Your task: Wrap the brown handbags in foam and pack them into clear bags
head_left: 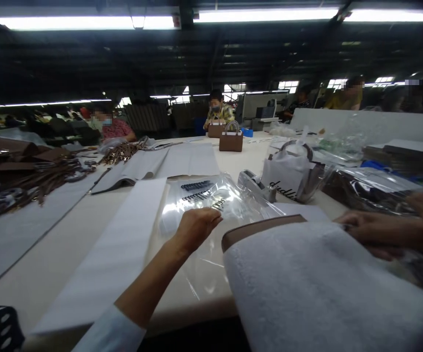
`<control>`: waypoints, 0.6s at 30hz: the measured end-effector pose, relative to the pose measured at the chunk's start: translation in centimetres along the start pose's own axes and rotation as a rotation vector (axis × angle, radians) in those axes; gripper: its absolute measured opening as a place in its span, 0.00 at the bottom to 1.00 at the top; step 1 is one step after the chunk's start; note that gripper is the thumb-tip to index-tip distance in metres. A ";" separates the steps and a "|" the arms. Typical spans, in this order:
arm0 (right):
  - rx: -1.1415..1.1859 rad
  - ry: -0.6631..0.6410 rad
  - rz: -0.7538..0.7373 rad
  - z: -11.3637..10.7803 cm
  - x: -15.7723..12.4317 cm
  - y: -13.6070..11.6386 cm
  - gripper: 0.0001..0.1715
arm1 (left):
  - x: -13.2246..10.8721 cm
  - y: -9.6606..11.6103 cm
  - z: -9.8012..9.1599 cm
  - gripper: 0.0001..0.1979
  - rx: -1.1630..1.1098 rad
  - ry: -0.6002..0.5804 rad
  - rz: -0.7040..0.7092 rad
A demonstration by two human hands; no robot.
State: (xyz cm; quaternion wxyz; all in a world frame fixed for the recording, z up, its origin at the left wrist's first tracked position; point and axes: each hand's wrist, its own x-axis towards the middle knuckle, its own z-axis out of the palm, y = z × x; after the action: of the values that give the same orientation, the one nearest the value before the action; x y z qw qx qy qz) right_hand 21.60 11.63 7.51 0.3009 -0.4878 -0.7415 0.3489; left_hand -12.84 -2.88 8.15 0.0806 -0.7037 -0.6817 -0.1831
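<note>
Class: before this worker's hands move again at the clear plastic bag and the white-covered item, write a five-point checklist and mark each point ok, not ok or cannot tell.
1. Contact of the left hand with the clear plastic bag: fingertips rest on it, ok.
2. Firm pinch on the bag: fingers hide it, cannot tell.
3. Bag lying flat on the table: creased and raised at its far end, not ok.
4. Steadying by the right hand at the white cover: fingers stretched out along its far edge, ok.
5. Position of the tape dispenser: beyond the bag, apart from both hands, ok.
</note>
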 end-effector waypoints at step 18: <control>0.674 -0.352 0.655 6.8 -3.6 5.6 0.22 | -3.5 1.8 -1.0 0.11 0.023 -0.153 0.231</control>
State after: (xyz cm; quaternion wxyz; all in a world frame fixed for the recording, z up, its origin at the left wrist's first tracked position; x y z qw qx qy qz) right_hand 20.36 8.31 -1.30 0.1870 -0.5044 -0.4351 0.7220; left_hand -11.23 -6.55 8.01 0.0569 -0.7883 -0.6026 -0.1104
